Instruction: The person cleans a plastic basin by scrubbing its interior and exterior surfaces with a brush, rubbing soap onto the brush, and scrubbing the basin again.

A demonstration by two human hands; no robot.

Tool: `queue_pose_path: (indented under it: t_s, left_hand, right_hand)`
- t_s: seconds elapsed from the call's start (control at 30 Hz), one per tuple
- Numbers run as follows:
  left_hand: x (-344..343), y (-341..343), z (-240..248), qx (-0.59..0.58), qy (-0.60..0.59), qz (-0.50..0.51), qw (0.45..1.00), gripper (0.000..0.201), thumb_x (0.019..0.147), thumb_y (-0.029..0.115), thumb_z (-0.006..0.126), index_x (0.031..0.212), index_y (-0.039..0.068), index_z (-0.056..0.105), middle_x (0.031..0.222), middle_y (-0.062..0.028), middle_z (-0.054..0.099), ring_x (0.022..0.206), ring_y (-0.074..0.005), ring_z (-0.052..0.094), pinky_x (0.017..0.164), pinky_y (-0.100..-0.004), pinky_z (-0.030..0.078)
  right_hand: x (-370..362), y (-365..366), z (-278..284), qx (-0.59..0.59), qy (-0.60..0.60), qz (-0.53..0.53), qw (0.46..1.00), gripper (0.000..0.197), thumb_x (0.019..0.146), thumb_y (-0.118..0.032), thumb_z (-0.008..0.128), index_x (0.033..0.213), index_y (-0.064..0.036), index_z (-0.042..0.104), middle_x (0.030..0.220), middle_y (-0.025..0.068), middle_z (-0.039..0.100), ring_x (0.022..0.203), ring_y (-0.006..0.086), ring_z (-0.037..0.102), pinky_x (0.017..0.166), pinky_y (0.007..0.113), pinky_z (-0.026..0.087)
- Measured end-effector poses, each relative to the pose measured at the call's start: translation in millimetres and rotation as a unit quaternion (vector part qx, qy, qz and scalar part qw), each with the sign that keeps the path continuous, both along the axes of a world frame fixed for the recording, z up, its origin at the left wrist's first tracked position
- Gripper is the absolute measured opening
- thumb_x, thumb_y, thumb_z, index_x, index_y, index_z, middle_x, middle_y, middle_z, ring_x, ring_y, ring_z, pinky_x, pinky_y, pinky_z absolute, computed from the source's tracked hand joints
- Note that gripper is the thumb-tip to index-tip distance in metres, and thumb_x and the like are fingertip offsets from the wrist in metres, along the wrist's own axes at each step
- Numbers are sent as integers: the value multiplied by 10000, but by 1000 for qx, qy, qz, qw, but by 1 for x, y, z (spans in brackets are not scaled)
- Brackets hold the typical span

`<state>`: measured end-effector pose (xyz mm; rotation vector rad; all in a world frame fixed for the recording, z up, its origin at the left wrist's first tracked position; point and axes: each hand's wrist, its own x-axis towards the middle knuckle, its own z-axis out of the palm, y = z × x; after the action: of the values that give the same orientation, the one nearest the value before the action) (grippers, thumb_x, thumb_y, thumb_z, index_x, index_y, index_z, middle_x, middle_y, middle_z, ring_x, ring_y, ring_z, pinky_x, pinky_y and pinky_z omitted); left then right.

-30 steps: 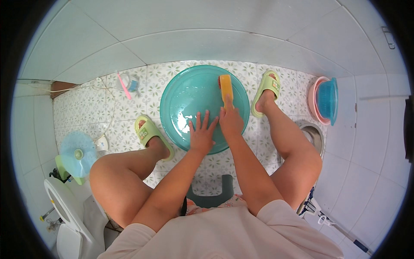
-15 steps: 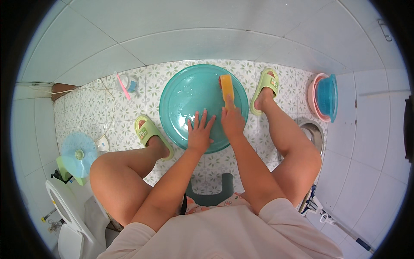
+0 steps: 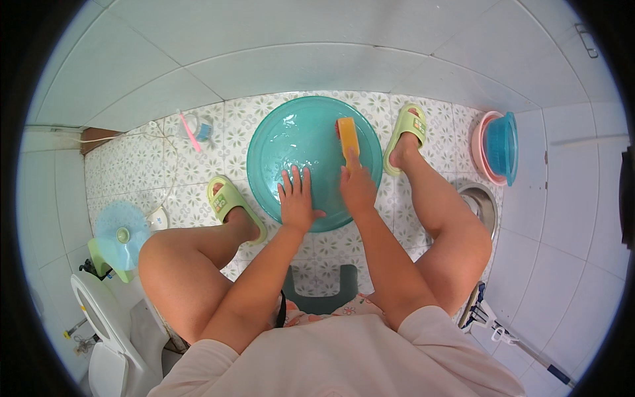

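Note:
A round teal plastic basin [image 3: 264, 165] lies on the floor between my feet, its surface wet and shiny. My left hand [image 3: 299, 202] rests flat on the near left part of it, fingers stretched out and pointing away from me. Over the right part of the basin, my right hand [image 3: 358, 188] is closed around the handle of a yellow scrub brush [image 3: 350, 135]. The brush stands on its edge, and its red bristles face left. Whether the bristles touch the basin I cannot tell.
Green slippers [image 3: 228, 198] flank the basin. Farther left are a pink-handled tool [image 3: 190, 132], a pale blue fan [image 3: 122, 228] and a white toilet seat [image 3: 99, 304]. Pink and blue basins [image 3: 501, 149] stand by the right wall, near a metal bowl [image 3: 488, 205].
My left hand has slid slightly left and its fingers have come closer together. The basin has shifted a little right and away. My right hand keeps hold of the brush, nearly in place.

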<state>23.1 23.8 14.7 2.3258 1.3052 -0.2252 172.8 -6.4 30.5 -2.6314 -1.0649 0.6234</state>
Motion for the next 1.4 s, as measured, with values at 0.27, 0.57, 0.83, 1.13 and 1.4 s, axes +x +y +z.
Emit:
queue_pose_path:
  t_s: [0.27,0.57,0.83,1.13,1.4]
  left_hand:
    - [5,0,-4,7,5,4,1000,1167,544,379,847,1462,108,178,1516,-181,138,1392,-408,114,1097,-542,175]
    - [-11,-2,-2,16,-32,-29,999,996,616,315,814,1439,163,275,1514,-148,172,1384,-399,146,1095,-532,199]
    - [-20,-4,-10,55,-59,-56,995,950,633,262,809,1432,185,301,1500,-144,214,1372,-395,194,1060,-539,269]
    - [-26,-3,-7,3,-46,-60,997,900,680,243,777,1432,195,285,1521,-127,154,1396,-375,135,1102,-519,211]
    - [-26,1,-2,-11,-65,-65,996,854,680,197,769,1412,190,329,1513,-126,183,1397,-360,146,1104,-506,216]
  right_hand:
    - [-32,-12,-12,15,-3,143,990,567,902,-324,515,1425,-293,298,854,172,583,712,379,609,619,471,506]
    - [-3,2,-2,15,8,-5,1000,559,915,-307,486,1431,-272,273,940,188,576,792,363,624,655,474,510]
    - [-43,-17,-10,1,25,170,985,572,909,-297,493,1434,-286,267,986,188,568,803,366,619,685,470,506]
    - [-10,-15,-8,22,-2,-33,999,604,898,-274,521,1443,-236,264,870,203,589,803,386,602,675,480,488]
    - [-48,-23,-11,36,35,163,985,606,901,-282,517,1442,-235,247,981,214,553,797,410,595,691,496,498]
